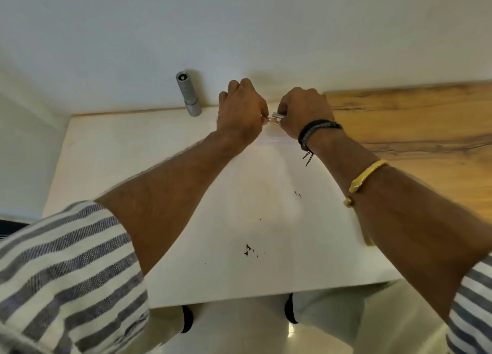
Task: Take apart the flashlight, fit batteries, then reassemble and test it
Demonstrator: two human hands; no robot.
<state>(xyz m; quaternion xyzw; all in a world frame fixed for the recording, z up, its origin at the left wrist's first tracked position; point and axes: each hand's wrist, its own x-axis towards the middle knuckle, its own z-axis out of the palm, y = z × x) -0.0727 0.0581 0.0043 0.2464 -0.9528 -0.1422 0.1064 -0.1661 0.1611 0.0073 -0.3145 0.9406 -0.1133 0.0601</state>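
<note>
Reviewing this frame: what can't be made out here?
- Head view: small metallic part, mostly covered by the fingers of the left hand and right hand; whether it is a battery or a cap, cannot tell.
- Head view: inside of the flashlight body at its top end, too small.

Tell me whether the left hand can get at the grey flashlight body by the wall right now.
Probably yes. The flashlight body stands just left of the left hand, nothing between them. But that hand and the right hand both pinch a small metal part, so it must let go first.
</note>
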